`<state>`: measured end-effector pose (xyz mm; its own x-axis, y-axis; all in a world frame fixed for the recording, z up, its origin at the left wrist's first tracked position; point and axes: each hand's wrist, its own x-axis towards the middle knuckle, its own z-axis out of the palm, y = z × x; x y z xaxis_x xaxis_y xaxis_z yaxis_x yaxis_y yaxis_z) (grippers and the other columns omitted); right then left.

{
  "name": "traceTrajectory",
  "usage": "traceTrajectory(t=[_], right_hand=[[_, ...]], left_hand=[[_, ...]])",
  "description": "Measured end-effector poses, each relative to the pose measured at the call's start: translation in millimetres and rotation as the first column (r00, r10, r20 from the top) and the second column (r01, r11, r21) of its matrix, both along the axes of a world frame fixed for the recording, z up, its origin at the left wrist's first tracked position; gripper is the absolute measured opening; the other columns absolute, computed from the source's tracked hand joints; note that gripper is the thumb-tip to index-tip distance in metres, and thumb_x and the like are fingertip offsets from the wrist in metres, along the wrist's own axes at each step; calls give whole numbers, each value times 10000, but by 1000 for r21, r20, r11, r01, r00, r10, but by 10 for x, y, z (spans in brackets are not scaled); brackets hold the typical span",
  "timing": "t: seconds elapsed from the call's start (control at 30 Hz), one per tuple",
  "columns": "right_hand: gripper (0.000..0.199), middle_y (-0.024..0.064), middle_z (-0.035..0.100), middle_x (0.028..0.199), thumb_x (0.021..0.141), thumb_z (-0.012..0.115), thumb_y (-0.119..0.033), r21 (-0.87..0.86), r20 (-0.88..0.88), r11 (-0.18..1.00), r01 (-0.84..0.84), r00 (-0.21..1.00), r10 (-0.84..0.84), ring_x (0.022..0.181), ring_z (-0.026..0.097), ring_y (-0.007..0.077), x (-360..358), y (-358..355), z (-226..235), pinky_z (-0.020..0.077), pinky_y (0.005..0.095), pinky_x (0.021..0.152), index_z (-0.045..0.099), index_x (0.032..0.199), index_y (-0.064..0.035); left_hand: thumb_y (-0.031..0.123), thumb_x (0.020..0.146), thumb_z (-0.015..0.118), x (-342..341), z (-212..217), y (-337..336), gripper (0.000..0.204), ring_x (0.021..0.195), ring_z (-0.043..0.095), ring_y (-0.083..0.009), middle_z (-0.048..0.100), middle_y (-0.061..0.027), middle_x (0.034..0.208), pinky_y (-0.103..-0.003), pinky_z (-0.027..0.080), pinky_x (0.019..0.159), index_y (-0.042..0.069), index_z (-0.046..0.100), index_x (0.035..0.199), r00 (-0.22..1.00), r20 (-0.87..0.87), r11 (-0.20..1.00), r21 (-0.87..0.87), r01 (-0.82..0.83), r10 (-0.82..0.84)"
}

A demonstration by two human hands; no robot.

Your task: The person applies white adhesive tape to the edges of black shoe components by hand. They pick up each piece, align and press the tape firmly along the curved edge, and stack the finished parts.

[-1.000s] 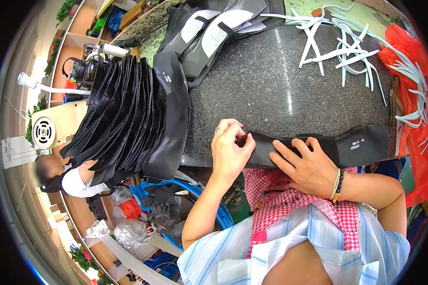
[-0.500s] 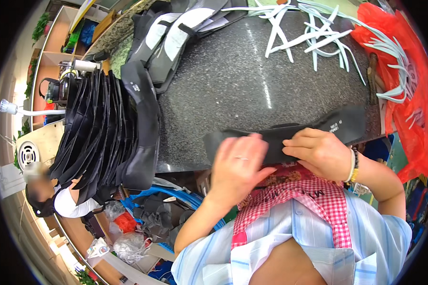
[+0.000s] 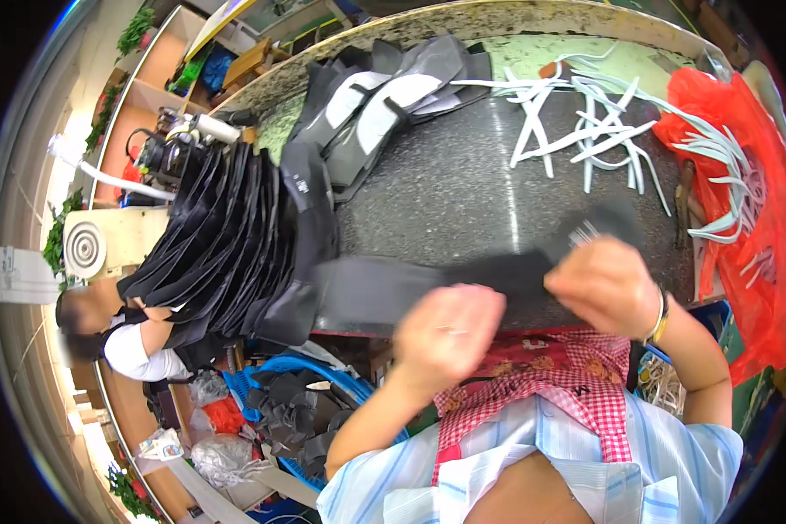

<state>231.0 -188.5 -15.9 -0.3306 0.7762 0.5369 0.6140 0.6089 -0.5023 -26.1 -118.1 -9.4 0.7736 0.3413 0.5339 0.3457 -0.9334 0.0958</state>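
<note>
A long black flat curved panel (image 3: 382, 291) with small white print near its right end stretches over the table's near edge, smeared by motion. My left hand (image 3: 450, 336) is closed on its near edge, left of the middle, with the fingertips partly hidden. Toward the right end, my right hand (image 3: 607, 284) grips the panel with curled fingers. The panel's left end reaches a row of similar black panels (image 3: 227, 227), standing packed on edge at the left. One more panel (image 3: 301, 196) leans at the right side of that row.
Dark pieces with white patches (image 3: 393, 109) lie piled at the table's (image 3: 428, 201) far left. Pale strips (image 3: 585, 131) spread at the far right beside a red plastic bag (image 3: 716, 288). A blue basket (image 3: 345, 371) of dark scraps stands below. Another person (image 3: 140, 336) is at the left.
Both hands have shifted the panel leftward, its left end now by the row of panels. My left hand has turned from lying across it to a closed grip. The view has tilted.
</note>
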Motion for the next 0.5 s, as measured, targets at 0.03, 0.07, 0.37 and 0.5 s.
traceTrajectory(t=[0.03,0.07,0.37,0.5], right_hand=[[389,131,655,1009,691,750,15,37,-58,996,80,995,-78,938,647,295,79,89,167,528,394,792,684,1070,-40],[400,159,640,1065,712,730,12,27,-67,979,204,977,-202,977,636,328,199,136,154,516,408,839,664,1104,-33],[147,103,606,967,752,618,-73,77,410,824,561,736,-539,954,580,306,659,1212,-609,490,410,849,637,897,-52],[113,152,663,763,863,583,-99,-66,163,763,642,762,-627,699,656,343,740,1180,-319,504,477,648,553,958,-45]], left_hand=[[46,740,698,-159,186,124,224,856,700,-265,718,-104,922,-399,571,782,42,740,960,996,14,992,89,-92,91],[21,744,702,-358,299,289,211,878,696,-283,718,-114,929,-405,566,791,37,739,951,967,-11,932,269,-244,256],[131,824,716,325,316,993,427,1048,641,-342,676,-171,1128,-423,477,925,23,608,1223,838,-65,836,-60,-545,542],[126,816,705,654,-277,1902,548,1279,483,-405,511,-226,1384,-520,396,1050,67,518,1328,753,-15,743,177,-645,657]])
